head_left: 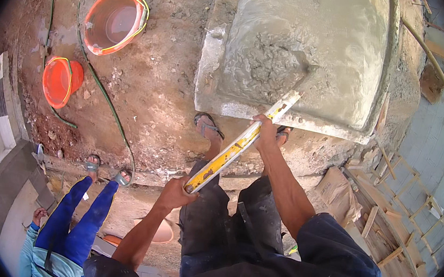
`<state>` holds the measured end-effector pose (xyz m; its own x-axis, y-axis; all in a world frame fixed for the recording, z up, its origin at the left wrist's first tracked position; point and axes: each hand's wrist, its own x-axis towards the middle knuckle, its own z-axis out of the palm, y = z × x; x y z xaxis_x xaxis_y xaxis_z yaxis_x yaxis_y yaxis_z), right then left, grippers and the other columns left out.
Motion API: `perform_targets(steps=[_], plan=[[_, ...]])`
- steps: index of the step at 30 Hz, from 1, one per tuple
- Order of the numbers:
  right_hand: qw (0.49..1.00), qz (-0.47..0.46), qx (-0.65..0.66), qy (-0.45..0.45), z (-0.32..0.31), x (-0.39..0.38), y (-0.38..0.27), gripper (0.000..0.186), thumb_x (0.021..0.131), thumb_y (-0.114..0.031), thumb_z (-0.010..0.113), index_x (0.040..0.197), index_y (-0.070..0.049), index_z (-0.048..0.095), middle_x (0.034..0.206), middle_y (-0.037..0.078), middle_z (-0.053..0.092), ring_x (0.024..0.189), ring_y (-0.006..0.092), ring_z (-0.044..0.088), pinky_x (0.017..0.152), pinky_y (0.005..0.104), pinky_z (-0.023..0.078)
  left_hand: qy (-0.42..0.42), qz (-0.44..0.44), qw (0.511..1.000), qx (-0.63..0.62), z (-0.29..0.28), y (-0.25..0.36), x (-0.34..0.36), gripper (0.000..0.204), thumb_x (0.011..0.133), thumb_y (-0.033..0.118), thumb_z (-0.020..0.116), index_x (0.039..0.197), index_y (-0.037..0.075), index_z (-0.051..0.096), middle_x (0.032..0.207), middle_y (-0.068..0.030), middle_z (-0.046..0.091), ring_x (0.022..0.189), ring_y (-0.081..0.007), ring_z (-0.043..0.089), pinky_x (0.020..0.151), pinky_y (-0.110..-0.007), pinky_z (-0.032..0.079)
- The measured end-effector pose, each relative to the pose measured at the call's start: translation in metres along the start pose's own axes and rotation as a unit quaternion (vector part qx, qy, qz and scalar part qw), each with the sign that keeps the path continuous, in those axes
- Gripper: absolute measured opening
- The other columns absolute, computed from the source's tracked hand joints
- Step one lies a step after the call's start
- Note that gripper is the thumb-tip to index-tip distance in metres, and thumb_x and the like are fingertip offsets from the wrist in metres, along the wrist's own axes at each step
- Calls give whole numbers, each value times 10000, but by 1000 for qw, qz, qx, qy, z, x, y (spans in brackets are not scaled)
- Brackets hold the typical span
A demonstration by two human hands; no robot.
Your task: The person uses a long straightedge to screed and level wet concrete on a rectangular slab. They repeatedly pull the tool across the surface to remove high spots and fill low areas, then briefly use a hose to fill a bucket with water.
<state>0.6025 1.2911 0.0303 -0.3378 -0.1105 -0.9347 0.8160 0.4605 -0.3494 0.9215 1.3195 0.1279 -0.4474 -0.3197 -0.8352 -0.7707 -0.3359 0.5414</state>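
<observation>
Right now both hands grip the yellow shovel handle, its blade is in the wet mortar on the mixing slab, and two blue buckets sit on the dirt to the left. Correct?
Not quite: the head view shows the two buckets as orange, not blue. The rest holds: left hand and right hand grip the yellow shovel handle, blade in the wet mortar on the mixing slab.

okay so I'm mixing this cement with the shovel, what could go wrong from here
1. Your feet are in open sandals right at the edge of the mixing tray; wet cement could splash onto bare skin.
2. The green hose runs across the ground beside you, so a step back might catch it.
3. A co-worker stands close on your left; a swing of the shovel handle could hit them.
</observation>
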Motion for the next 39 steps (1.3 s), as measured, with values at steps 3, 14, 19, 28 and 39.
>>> perform_targets(steps=[3, 14, 19, 28, 39], plan=[[992, 53, 110, -11, 8, -41, 49, 120, 758, -11, 610, 844, 36, 540, 676, 135, 552, 578, 253, 567, 584, 375, 511, 93, 68, 980, 162, -26, -60, -32, 425, 661, 305, 784, 996, 90, 633, 823, -138, 683, 735, -306, 676, 626, -418, 531], [989, 43, -141, -14, 51, 42, -33, 195, 731, 0, 629, 877, 113, 563, 677, 122, 520, 518, 223, 533, 451, 396, 457, 306, -115, 945, 10, 70, 72, -18, 410, 623, 309, 815, 868, 14, 668, 637, -154, 632, 565, -311, 643, 541, -395, 505], [963, -134, -235, -12, 100, 131, -161, 463, 732, -8, 694, 1093, 208, 501, 881, 214, 598, 656, 271, 614, 556, 435, 526, 306, -53, 948, -67, 64, 138, 114, 495, 680, 356, 758, 979, -31, 678, 696, -215, 661, 649, -353, 671, 618, -432, 521], [841, -386, -364, 106, 124, 168, -265, 514, 739, -158, 748, 1058, 191, 546, 890, 206, 637, 703, 288, 652, 635, 411, 567, 258, 95, 957, -88, 45, 173, 290, 430, 701, 253, 696, 1039, -6, 632, 842, -240, 680, 836, -395, 671, 772, -460, 527], [960, -204, -192, -14, -12, 98, -49, 231, 767, -86, 655, 901, 80, 566, 729, 134, 587, 565, 225, 610, 474, 365, 519, 250, -8, 966, 58, 133, 48, 123, 368, 704, 245, 714, 997, 53, 600, 817, -207, 673, 795, -396, 658, 707, -484, 511]])
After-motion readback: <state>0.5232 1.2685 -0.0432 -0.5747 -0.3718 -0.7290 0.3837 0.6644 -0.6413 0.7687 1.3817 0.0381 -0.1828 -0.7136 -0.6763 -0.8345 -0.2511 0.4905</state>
